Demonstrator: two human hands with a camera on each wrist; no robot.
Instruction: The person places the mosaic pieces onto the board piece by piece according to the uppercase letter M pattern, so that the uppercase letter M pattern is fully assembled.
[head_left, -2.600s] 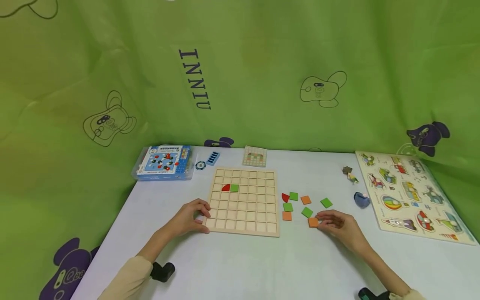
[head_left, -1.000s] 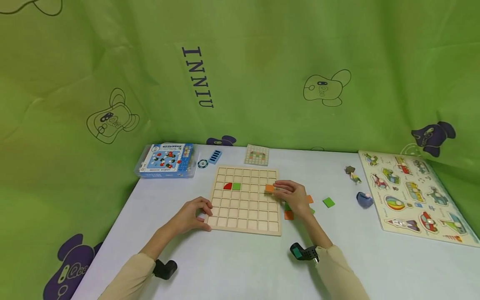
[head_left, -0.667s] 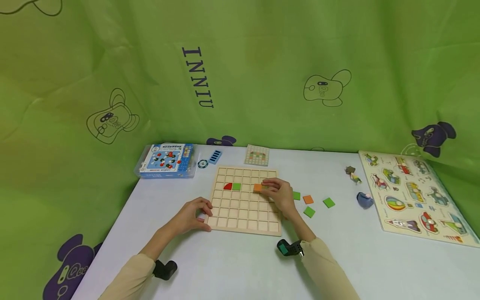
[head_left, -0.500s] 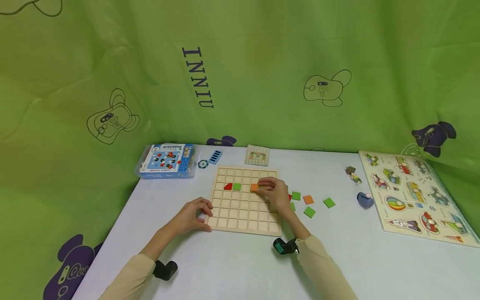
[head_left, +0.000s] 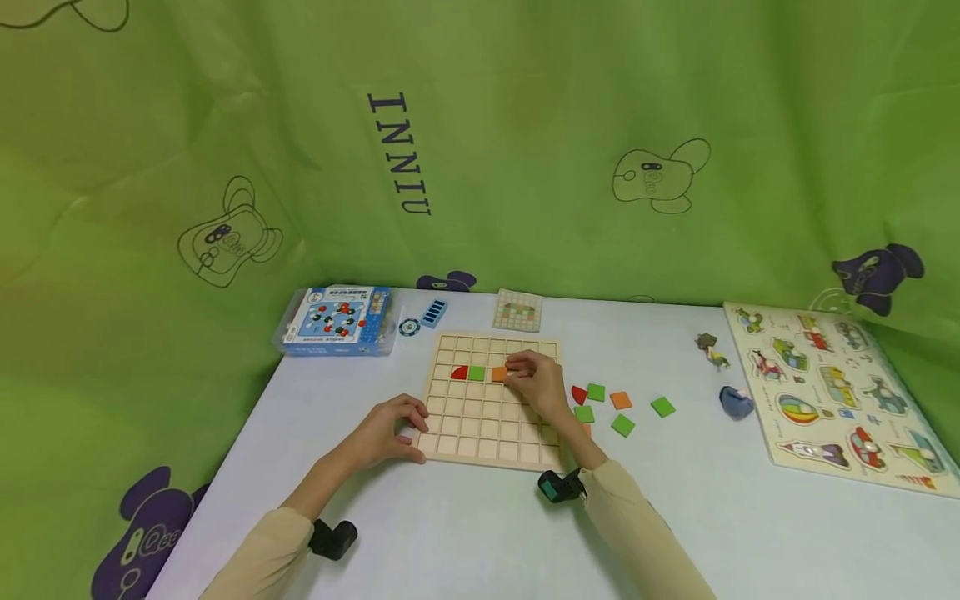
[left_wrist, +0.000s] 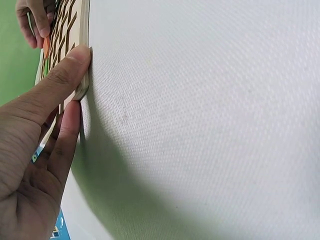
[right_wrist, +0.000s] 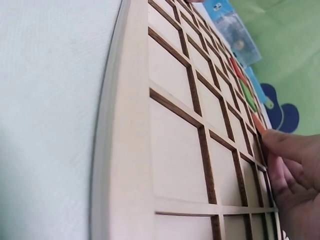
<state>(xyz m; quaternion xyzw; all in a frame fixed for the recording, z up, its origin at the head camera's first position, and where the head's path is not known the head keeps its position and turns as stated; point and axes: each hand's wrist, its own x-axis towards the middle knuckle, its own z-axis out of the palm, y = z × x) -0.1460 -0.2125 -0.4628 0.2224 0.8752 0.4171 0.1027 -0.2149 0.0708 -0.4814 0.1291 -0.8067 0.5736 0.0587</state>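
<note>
A wooden grid board lies on the white table. Its near left corner is held between the thumb and fingers of my left hand, also close up in the left wrist view. Over the board, my right hand pinches an orange square tile by its right side. That tile is in the same row as a red quarter-circle tile and a green square tile, a little right of the green one. In the right wrist view, the orange tile touches my fingertips; whether it sits in a cell cannot be told.
Loose tiles lie right of the board, among them a red quarter-circle and an orange square. Behind the board stands a pattern card. A blue boxed set is at back left, a picture puzzle at right.
My right hand has picked up the orange tile from the table at right and carried it left over the board, close to the green tile. My left hand stays at the board's corner.
</note>
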